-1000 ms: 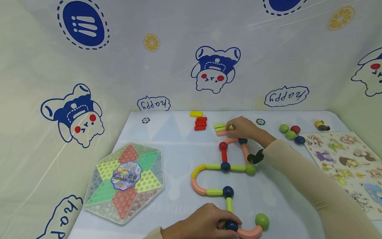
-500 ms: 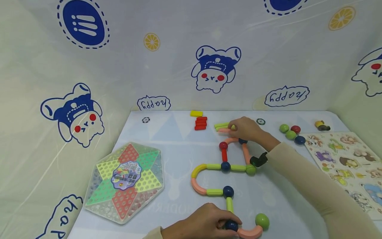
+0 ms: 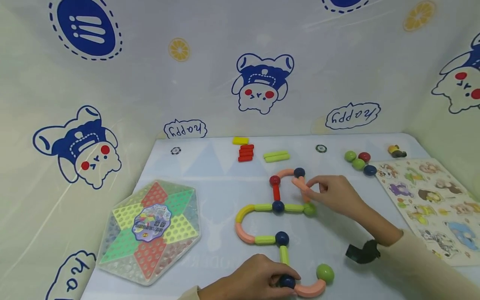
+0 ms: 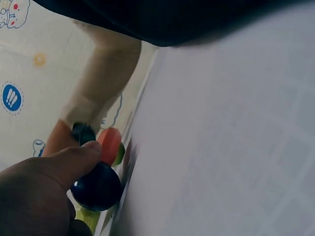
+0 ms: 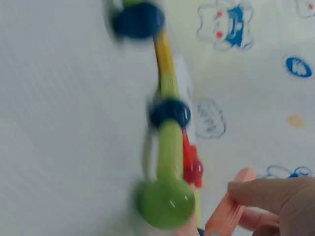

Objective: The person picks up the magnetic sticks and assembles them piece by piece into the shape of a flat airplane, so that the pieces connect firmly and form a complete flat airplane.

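Observation:
My left hand (image 3: 258, 277) grips a dark blue ball (image 3: 287, 281) at the near end of a chain of coloured rods and balls on the table. From that ball a curved salmon rod (image 3: 310, 289) leads to a green ball (image 3: 325, 273). A straight salmon rod (image 5: 229, 211) is pinched between thumb and fingers of my right hand (image 3: 335, 192), overlapping the chain's far right loop in the head view. That loop has a red ball (image 3: 275, 180), a dark blue ball (image 3: 299, 172) and a green ball (image 3: 309, 209). Lime rods and a yellow curve (image 3: 244, 213) form the middle.
Two lime rods (image 3: 276, 156), several red rods (image 3: 246, 153) and a yellow piece (image 3: 241, 141) lie at the back. Loose balls (image 3: 358, 164) sit beside an animal picture board (image 3: 442, 208) on the right. A hexagonal Chinese checkers board (image 3: 150, 233) lies left.
My right hand has picked the salmon rod from beside the lime rods and brought it nearer, to the right. My left hand stays on the blue ball. The head view has shifted slightly.

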{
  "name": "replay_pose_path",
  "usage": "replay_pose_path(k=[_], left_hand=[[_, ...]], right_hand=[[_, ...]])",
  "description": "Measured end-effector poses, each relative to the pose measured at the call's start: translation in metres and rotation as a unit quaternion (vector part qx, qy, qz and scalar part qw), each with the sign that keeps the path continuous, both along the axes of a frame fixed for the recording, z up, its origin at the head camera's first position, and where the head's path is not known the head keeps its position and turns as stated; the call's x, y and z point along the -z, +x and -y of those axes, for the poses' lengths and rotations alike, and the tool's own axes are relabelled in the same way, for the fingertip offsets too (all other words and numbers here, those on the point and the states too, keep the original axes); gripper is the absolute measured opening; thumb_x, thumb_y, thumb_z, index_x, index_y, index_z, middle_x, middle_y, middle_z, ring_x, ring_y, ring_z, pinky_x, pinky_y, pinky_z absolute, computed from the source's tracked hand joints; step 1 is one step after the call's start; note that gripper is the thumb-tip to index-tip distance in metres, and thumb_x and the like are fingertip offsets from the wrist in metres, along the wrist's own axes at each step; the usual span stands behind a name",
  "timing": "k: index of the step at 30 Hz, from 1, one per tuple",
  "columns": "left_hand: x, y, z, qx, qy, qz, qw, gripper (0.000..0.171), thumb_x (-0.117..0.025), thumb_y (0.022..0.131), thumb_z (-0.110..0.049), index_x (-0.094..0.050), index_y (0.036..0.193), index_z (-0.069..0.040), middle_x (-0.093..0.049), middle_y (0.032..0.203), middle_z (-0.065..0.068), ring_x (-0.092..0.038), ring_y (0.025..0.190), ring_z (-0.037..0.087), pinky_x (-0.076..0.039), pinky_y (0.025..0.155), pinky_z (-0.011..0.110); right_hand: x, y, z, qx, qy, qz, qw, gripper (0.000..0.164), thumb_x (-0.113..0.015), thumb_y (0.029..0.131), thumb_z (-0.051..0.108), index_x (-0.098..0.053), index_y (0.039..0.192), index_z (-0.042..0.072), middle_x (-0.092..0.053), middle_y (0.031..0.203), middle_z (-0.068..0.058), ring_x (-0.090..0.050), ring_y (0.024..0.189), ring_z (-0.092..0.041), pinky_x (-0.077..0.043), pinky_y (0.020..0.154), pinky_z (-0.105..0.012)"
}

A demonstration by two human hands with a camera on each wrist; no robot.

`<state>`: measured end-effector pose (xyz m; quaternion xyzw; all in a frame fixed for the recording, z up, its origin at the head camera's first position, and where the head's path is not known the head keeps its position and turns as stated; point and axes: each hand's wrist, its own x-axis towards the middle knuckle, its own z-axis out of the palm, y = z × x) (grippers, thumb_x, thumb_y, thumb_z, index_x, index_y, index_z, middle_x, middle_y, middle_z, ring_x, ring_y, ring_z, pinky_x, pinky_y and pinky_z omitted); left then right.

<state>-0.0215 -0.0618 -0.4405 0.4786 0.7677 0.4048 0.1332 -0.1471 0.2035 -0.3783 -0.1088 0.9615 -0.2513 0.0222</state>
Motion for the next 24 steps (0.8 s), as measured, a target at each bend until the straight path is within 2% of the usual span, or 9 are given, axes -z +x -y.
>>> replay_pose_path(k=[6,11,15,20,24], left_hand=[[-0.002,0.001,0.001,-0.002,0.001,-0.012,0.9999,0.027,-0.058,0.092,-0.035,-0.063,0.116,-0.024,-0.045,0.061,-0.021,-0.034,0.049,-0.016,-0.035,0.045,0.007],[-0.002,0.002,0.001,-0.003,-0.004,-0.010,0.9999,0.026,-0.057,0.092,-0.035,-0.063,0.116,-0.024,-0.047,0.062,-0.022,-0.035,0.050,-0.017,-0.036,0.047,0.007],[-0.002,0.001,0.001,-0.006,0.002,-0.011,0.9999,0.025,-0.058,0.092,-0.035,-0.064,0.115,-0.025,-0.047,0.062,-0.022,-0.035,0.051,-0.016,-0.036,0.046,0.007],[-0.001,0.001,-0.001,-0.010,0.015,-0.025,0.9995,0.024,-0.059,0.092,-0.034,-0.065,0.113,-0.025,-0.046,0.061,-0.021,-0.034,0.050,-0.016,-0.034,0.045,0.007],[-0.001,0.003,-0.003,-0.008,0.014,-0.021,0.9996,0.024,-0.059,0.092,-0.033,-0.065,0.113,-0.024,-0.046,0.062,-0.022,-0.034,0.050,-0.017,-0.035,0.045,0.007]], right_hand=[[0.002,0.064,0.004,0.073,-0.027,0.046,0.996,0.029,-0.073,0.078,0.043,-0.070,0.096,0.021,-0.041,0.052,0.002,-0.039,0.046,-0.014,-0.027,0.040,-0.023],[0.013,0.101,0.007,0.121,-0.041,0.088,0.988,0.030,-0.073,0.076,0.048,-0.070,0.092,0.023,-0.040,0.050,0.004,-0.037,0.044,-0.012,-0.026,0.040,-0.022],[0.021,0.115,0.011,0.149,-0.055,0.100,0.982,0.031,-0.072,0.075,0.050,-0.070,0.091,0.024,-0.038,0.050,0.004,-0.034,0.044,-0.010,-0.024,0.041,-0.022],[0.026,0.123,0.018,0.169,-0.072,0.120,0.976,0.035,-0.072,0.075,0.052,-0.070,0.092,0.022,-0.039,0.050,0.004,-0.035,0.044,-0.010,-0.024,0.042,-0.022],[0.029,0.130,0.020,0.185,-0.068,0.139,0.970,0.039,-0.070,0.074,0.055,-0.070,0.092,0.020,-0.040,0.051,0.003,-0.036,0.045,-0.011,-0.025,0.042,-0.022]])
